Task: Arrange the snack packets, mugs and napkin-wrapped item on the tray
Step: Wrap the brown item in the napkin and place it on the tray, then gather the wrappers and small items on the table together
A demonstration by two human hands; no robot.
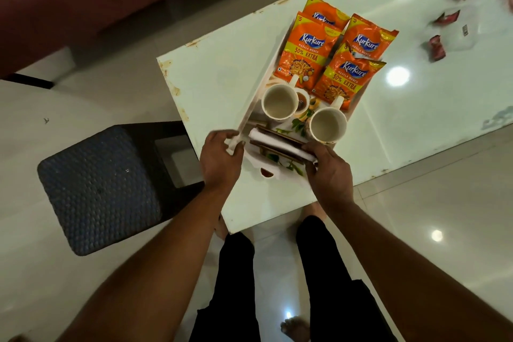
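1. Tray sat on the table, near the table's near-left end.
2. Four snack packets filled the tray's far half, overlapping: one at the back, two side by side before it, one nearest on the right.
3. Left mug and right mug stood upright in front of the packets, apart. A small cup sat between them, just beside the left mug.
4. Napkin-wrapped item lay across the tray's near end, in front of the mugs.
5. Left hand held the tray's near-left rim corner. Right hand gripped the item's right end.
6. Stool stood on the floor left of the table. Loose wrappers lay on the table, well right of the tray.
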